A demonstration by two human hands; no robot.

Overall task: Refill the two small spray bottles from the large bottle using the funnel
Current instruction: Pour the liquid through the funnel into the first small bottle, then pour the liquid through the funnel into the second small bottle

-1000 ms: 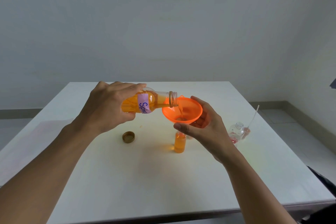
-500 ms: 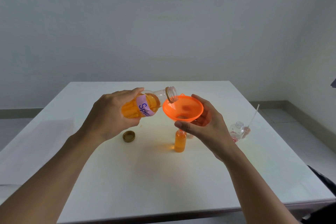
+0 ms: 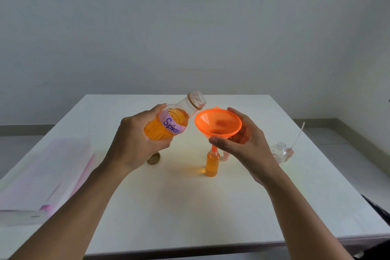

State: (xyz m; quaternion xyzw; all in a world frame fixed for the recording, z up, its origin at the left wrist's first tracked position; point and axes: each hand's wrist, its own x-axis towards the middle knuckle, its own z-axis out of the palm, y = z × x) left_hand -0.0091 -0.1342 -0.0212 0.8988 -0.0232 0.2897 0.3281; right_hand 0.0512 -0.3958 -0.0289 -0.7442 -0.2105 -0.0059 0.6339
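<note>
Two hands are up over the worktop (image 3: pixel 190 207), and each has hold of something. Your left hand (image 3: pixel 135 143) is wrapped round the lower body of the large bottle (image 3: pixel 168 124), fingers curled about it. The bottle is tilted with its open mouth aimed up toward 1 o'clock, just beside the rim of the funnel (image 3: pixel 218 121). Orange liquid lies in the bottle's lower part, the neck is clear, and a pale label reads "Spray".

Your right hand (image 3: pixel 251 148) cups the funnel, thumb across the near side of the cone and fingers curled round the far side. Its spout runs down to the neck of the small spray bottle (image 3: pixel 211 164), which stands upright near the middle of the worktop with orange liquid up to its shoulder.

A brown cap (image 3: pixel 154 158) lies at that bottle's 9 o'clock, partly behind your left hand. The second small bottle (image 3: pixel 279 152), clear, stands well apart at 3 o'clock, with a spray head (image 3: pixel 290 151) and its thin tube just beside it. A pinkish sheet (image 3: pixel 48 175) lies toward the worktop's 8 o'clock edge.
</note>
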